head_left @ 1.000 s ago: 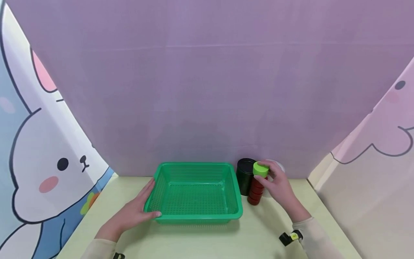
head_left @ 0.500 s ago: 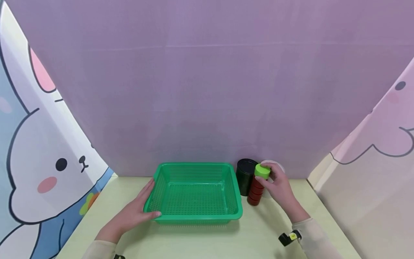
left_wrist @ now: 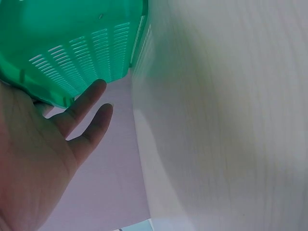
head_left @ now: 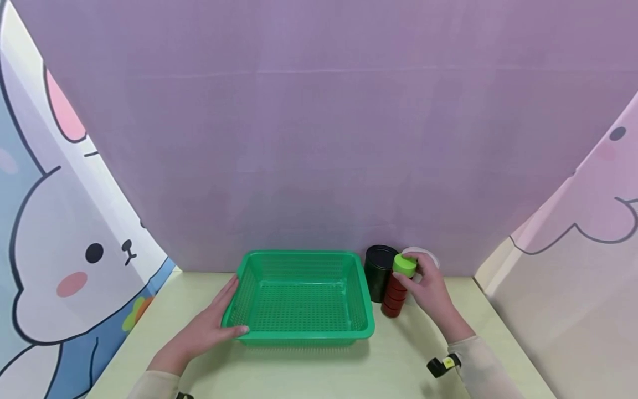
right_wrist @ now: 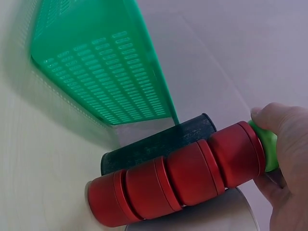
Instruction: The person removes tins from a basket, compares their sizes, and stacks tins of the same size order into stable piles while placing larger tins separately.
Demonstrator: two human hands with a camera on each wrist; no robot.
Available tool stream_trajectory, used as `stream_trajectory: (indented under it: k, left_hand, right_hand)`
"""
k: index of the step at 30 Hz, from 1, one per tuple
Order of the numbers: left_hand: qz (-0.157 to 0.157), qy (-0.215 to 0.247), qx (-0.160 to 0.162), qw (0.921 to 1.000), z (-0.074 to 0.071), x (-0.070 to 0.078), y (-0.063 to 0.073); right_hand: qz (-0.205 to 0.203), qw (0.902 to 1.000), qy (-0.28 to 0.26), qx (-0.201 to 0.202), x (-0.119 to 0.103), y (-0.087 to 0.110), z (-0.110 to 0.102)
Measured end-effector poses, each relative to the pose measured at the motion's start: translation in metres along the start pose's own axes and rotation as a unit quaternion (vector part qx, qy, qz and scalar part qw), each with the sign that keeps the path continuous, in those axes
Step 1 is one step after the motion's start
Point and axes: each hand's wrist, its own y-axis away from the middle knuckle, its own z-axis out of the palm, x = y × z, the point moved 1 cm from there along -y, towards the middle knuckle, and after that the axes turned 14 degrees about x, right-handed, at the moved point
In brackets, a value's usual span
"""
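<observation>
My right hand (head_left: pixel 430 285) pinches a lime-green round cap-like piece (head_left: pixel 404 265) between thumb and fingers, at the top of a stack of several red cylinders (right_wrist: pixel 190 173). The red stack (head_left: pixel 394 299) stands on the table, with the green piece right against its top in the right wrist view. My left hand (head_left: pixel 206 328) lies along the left side of a green plastic basket (head_left: pixel 304 335), its thumb on the near left corner of the rim. In the left wrist view, two straight fingers (left_wrist: pixel 86 103) extend beside the basket's slotted wall.
A black cylindrical can (head_left: pixel 377 277) stands just behind and left of the red stack. Behind my right hand is a white round container (right_wrist: pixel 216 216), partly hidden. A purple cloth wall (head_left: pixel 319 138) rises at the back of the pale table (head_left: pixel 299 371).
The green piece and the fingers on it have shifted slightly to the right and down. My left hand and the basket have stayed in place.
</observation>
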Motion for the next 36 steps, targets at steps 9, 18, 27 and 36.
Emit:
stream_trajectory:
  k: [9, 18, 27, 36]
  left_hand:
    - [0.002, 0.003, 0.005, 1.0, 0.0001, 0.0001, 0.0021]
    - [0.007, 0.018, 0.008, 0.9998, -0.0003, 0.0006, 0.0026]
    - [0.008, 0.015, 0.012, 0.9998, 0.0009, -0.002, 0.002]
    - [0.011, 0.02, 0.016, 0.9996, 0.0008, -0.0041, 0.0008]
  right_hand:
    - [-0.009, 0.9999, -0.004, 0.002, -0.001, 0.0001, 0.0024]
    - [-0.007, 0.9998, 0.018, -0.005, -0.0016, 0.0024, 0.0026]
    - [-0.058, 0.9972, 0.048, 0.003, 0.0013, 0.0035, 0.0021]
    - [-0.132, 0.9876, 0.084, 0.006, 0.0061, 0.0022, 0.0013]
